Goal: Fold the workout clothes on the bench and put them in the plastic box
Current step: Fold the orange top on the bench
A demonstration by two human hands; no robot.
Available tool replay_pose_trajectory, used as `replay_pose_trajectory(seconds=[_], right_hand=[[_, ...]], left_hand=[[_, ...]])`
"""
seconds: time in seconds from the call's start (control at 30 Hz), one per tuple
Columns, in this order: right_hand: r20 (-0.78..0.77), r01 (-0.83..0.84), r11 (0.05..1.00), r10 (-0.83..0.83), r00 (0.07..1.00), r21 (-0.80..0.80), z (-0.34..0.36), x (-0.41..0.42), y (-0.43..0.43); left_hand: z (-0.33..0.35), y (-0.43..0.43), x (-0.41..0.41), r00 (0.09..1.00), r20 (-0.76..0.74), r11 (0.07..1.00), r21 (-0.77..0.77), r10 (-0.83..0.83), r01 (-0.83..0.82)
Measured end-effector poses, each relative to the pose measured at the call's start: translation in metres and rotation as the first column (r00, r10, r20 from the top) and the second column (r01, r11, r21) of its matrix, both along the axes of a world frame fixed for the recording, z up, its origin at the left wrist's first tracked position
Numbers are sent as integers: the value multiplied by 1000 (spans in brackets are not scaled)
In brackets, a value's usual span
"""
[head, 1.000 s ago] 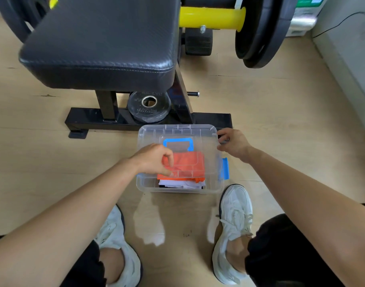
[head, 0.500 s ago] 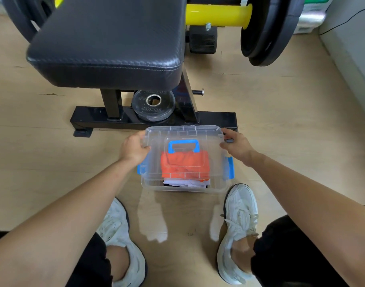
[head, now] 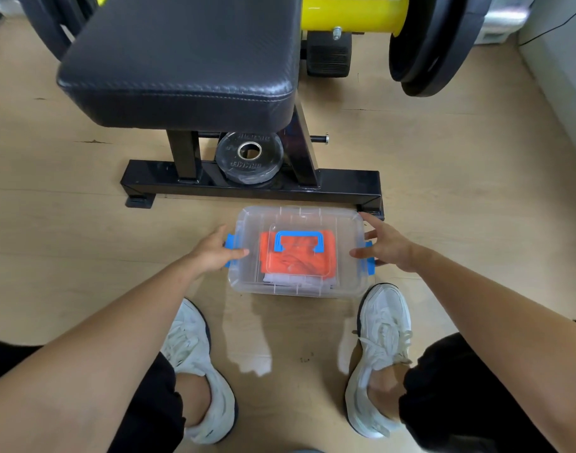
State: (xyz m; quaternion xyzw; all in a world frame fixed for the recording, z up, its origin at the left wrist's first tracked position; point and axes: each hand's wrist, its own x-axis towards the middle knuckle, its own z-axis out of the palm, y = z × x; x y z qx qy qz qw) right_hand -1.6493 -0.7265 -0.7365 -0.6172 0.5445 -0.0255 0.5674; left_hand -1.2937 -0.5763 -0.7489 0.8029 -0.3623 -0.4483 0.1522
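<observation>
The plastic box (head: 299, 289) sits on the floor (head: 476, 191) just in front of the black base of the table (head: 182, 76). Its lid (head: 342, 230) is on, and inside a folded orange garment (head: 296, 266) lies over a white garment (head: 280, 278). The left hand (head: 211, 253) is against the left blue latch (head: 231, 243) with its thumb flat on the lid, and the right hand (head: 388, 246) is at the right blue latch (head: 371, 266), fingers spread; each grip is apart and clamped on nothing. Whether either latch is fully seated cannot be told, so the risks are a lid left unsecured on one side or uneven pressing that slides the light box across the smooth floor.
</observation>
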Motion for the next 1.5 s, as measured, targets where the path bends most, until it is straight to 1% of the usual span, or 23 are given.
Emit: replay_pose_trajectory(seconds=[0.03, 0.07, 0.13, 0.2, 0.27, 0.4, 0.53, 0.63, 0.67, 0.73, 0.8, 0.83, 0.9, 0.97, 1.07, 1.2, 1.23, 1.33, 1.4, 1.5], right_hand=[[4, -4, 1000, 4, 1000, 0, -2, -1, 1], [3, 1, 1000, -1, 1000, -16, -3, -1, 1], [9, 23, 998, -23, 1000, -59, -4, 2, 0], [28, 80, 993, -78, 997, -92, -4, 6, -2], [25, 117, 979, -115, 993, -164, -3, 12, -3], [65, 188, 941, -176, 982, -281, -2, 20, -11], [65, 280, 913, -274, 960, -297, -5, 20, -19], [76, 357, 896, -350, 934, -265, -11, 19, -17], [59, 389, 890, -387, 920, -239, -13, 18, -16], [22, 474, 871, -476, 879, -126, -16, 18, -11], [62, 567, 823, -564, 823, -28, -18, 19, -5], [100, 602, 798, -598, 795, -16, -19, 21, -3], [160, 637, 770, -624, 765, -43, -18, 24, 2], [163, 618, 780, -600, 783, -99, -13, 28, 6], [118, 535, 824, -522, 845, -186, -6, 29, 9], [56, 443, 855, -445, 894, -269, -3, 29, 8], [54, 424, 859, -428, 902, -286, -3, 28, 7], [36, 359, 887, -365, 930, -291, 0, 19, 4], [-8, 276, 910, -292, 956, -310, 5, 11, -1], [-84, 100, 919, -142, 986, -381, 15, 6, -11]], left_hand=[[-1, 1, -2, 999, -41, 999, 15, 31, -30], [-1, 1, -4, 997, -49, 998, -5, 59, -59], [-1, -4, -6, 992, -35, 989, -87, 120, -123], [0, -12, -6, 984, 10, 972, -160, 176, -172], [2, -20, -8, 974, 0, 952, -213, 226, -221], [7, -31, -13, 964, -64, 921, -287, 257, -264], [-1, -33, -13, 968, -56, 917, -312, 244, -250], [-5, -31, -16, 970, -11, 913, -334, 244, -234], [-5, -31, -17, 971, 10, 916, -336, 238, -221], [-4, -31, -17, 973, 42, 922, -332, 226, -200], [-2, -31, -19, 972, 57, 922, -333, 229, -198], [-1, -32, -20, 971, 65, 922, -335, 231, -197], [1, -33, -21, 969, 79, 925, -325, 235, -198], [1, -34, -20, 972, 81, 926, -329, 222, -184], [2, -34, -20, 972, 101, 931, -325, 211, -168], [2, -35, -24, 973, 139, 940, -315, 183, -131], [1, -36, -24, 973, 159, 942, -316, 167, -110], [6, -36, -23, 975, 202, 966, -257, 95, -41], [13, -36, -21, 967, 252, 975, -222, 33, 25], [27, -36, -21, 924, 381, 971, -209, -28, 116]])
